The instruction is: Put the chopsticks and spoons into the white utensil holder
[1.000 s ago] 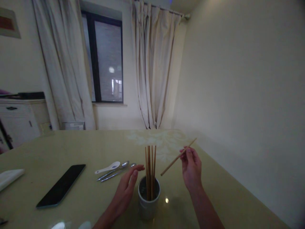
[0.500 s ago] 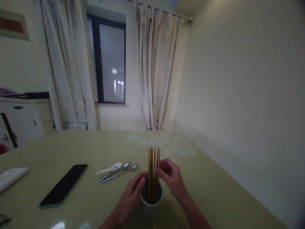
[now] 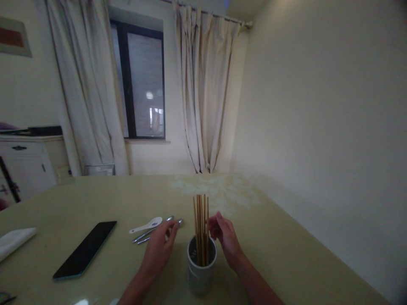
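Observation:
A grey-white cup (image 3: 201, 277) stands upright on the table, holding several wooden chopsticks (image 3: 199, 228) on end. My right hand (image 3: 226, 237) is close by the cup's right side, its fingers loosely bent beside the chopsticks; I cannot tell whether the fingertips touch them. To the left of the cup, my left hand (image 3: 160, 243) reaches over two metal spoons (image 3: 180, 221), thumb and fingertips at the neck of the nearer one. That hand partly hides both metal handles. Just beyond them lies a white spoon (image 3: 146, 225) with a blue mark.
A black phone (image 3: 85, 250) lies on the table (image 3: 270, 254) to the left. Farther left is a white object (image 3: 15, 241), cut off by the edge of the view. Part of a dark-handled item (image 3: 6, 298) shows at lower left. A wall (image 3: 324, 148) borders the table's right side.
My left hand has left the cup and moved left to the metal spoons. My right hand's fingers have come off the front of the chopsticks, which lean slightly more to the left.

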Demonstrator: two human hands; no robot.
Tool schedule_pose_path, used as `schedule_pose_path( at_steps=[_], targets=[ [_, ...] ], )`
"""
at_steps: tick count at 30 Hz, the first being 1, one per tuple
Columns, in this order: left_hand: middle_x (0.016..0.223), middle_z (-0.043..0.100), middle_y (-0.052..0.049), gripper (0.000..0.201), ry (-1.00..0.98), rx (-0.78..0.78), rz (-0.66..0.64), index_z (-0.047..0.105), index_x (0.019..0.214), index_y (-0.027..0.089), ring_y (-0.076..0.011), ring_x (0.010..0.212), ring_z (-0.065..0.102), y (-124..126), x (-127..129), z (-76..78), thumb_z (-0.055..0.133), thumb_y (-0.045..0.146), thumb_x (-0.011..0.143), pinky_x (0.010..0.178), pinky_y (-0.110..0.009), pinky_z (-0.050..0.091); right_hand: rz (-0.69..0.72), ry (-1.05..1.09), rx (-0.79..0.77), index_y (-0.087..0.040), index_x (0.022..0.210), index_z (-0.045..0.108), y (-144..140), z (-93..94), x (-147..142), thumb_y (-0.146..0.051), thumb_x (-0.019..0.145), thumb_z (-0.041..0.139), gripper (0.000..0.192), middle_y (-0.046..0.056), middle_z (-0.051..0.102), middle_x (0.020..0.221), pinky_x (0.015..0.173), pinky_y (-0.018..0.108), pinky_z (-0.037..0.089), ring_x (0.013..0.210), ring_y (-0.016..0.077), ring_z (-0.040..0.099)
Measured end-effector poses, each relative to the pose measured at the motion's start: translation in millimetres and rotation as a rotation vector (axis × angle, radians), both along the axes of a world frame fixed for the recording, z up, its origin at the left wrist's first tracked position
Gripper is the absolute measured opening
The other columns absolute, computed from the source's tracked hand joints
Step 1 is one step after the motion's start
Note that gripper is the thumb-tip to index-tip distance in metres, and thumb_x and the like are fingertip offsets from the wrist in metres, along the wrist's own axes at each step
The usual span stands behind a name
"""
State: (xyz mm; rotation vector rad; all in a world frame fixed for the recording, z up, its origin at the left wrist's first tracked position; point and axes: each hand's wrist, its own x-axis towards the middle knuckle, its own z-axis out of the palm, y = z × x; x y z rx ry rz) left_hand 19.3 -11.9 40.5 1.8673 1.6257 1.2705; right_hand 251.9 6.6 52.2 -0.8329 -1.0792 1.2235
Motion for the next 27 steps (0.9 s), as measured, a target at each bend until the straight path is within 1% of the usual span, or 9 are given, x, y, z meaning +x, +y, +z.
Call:
schedule_pose_path(
  at_steps=[2,4,6,8,11,14,17,23,27],
  targets=[
    [0.103,0.078,-0.010,0.035,0.315,0.027,0.152,0.076,0.100,0.021,-0.0294,0.101,0.070,7.0,-20.1,-3.6,0.045,0.038,0.102,0.094,-0.042,0.052,-0.008,0.032,-0.032,-0.014,0.075,0.078,4.7,-7.0,-0.7,-0.086,0.075,0.071,0.072,0.005,0.068,0.063,0.049,0.025,0.035,0.050,0.0117,0.051],
    [0.106,0.076,-0.010,0.033,0.547,-0.029,0.253,0.075,0.103,0.020,-0.0295,0.102,0.069,9.8,-36.0,-7.4,0.043,0.028,0.103,0.094,-0.042,0.050,-0.021,0.028,-0.057,-0.014,0.074,0.078,8.5,-14.2,-1.6,-0.088,0.074,0.071,0.074,0.005,0.067,0.061,0.048,0.025,0.035,0.049,0.0118,0.051],
    [0.110,0.075,-0.010,0.033,0.679,-0.089,0.281,0.074,0.108,0.020,-0.0291,0.104,0.068,9.5,-44.9,-9.4,0.042,0.024,0.104,0.093,-0.040,0.049,-0.031,-0.016,-0.086,-0.014,0.071,0.076,11.5,-21.7,-3.3,-0.087,0.073,0.072,0.073,0.004,0.066,0.059,0.049,0.025,0.037,0.049,0.0121,0.051],
    [0.114,0.074,-0.010,0.033,0.744,-0.121,0.287,0.073,0.113,0.020,-0.0287,0.107,0.067,8.1,-48.5,-9.3,0.041,0.023,0.106,0.093,-0.039,0.048,-0.022,-0.071,-0.102,-0.015,0.067,0.072,13.7,-28.9,-5.5,-0.087,0.071,0.073,0.073,0.003,0.065,0.057,0.051,0.026,0.039,0.050,0.0126,0.051],
    [0.116,0.073,-0.011,0.035,0.801,-0.151,0.335,0.072,0.116,0.020,-0.0290,0.110,0.066,6.3,-50.9,-8.1,0.038,0.021,0.107,0.091,-0.038,0.047,0.004,-0.121,-0.114,-0.016,0.063,0.068,15.4,-36.0,-8.3,-0.088,0.069,0.073,0.073,0.000,0.061,0.055,0.052,0.026,0.037,0.050,0.0126,0.049],
    [0.112,0.073,-0.013,0.036,0.827,-0.185,0.364,0.073,0.111,0.018,-0.0310,0.107,0.066,5.0,-53.8,-8.2,0.037,0.020,0.106,0.087,-0.040,0.047,0.005,-0.128,-0.135,-0.016,0.065,0.068,15.3,-37.3,-9.1,-0.088,0.068,0.073,0.073,-0.001,0.061,0.057,0.053,0.026,0.036,0.052,0.0130,0.049],
    [0.111,0.073,-0.012,0.035,0.811,-0.205,0.355,0.072,0.109,0.019,-0.0309,0.107,0.066,4.0,-56.1,-8.9,0.037,0.019,0.106,0.087,-0.040,0.047,0.024,-0.141,-0.119,-0.016,0.066,0.068,13.9,-35.8,-8.7,-0.090,0.070,0.070,0.074,0.001,0.062,0.060,0.056,0.027,0.038,0.055,0.0141,0.051],
    [0.110,0.074,-0.012,0.034,0.768,-0.267,0.328,0.070,0.108,0.019,-0.0295,0.106,0.068,7.2,-58.3,-9.4,0.036,0.023,0.106,0.086,-0.038,0.047,0.007,-0.176,-0.121,-0.017,0.064,0.066,13.3,-33.5,-8.5,-0.088,0.071,0.070,0.072,-0.002,0.057,0.055,0.052,0.026,0.032,0.051,0.0120,0.045],
    [0.113,0.074,-0.010,0.032,0.735,-0.262,0.270,0.070,0.108,0.020,-0.0273,0.109,0.068,11.2,-56.2,-9.6,0.038,0.025,0.106,0.092,-0.036,0.047,0.002,-0.171,-0.110,-0.016,0.065,0.067,13.1,-31.2,-7.8,-0.088,0.070,0.070,0.072,-0.001,0.058,0.056,0.054,0.026,0.034,0.052,0.0125,0.046]
  ],
)
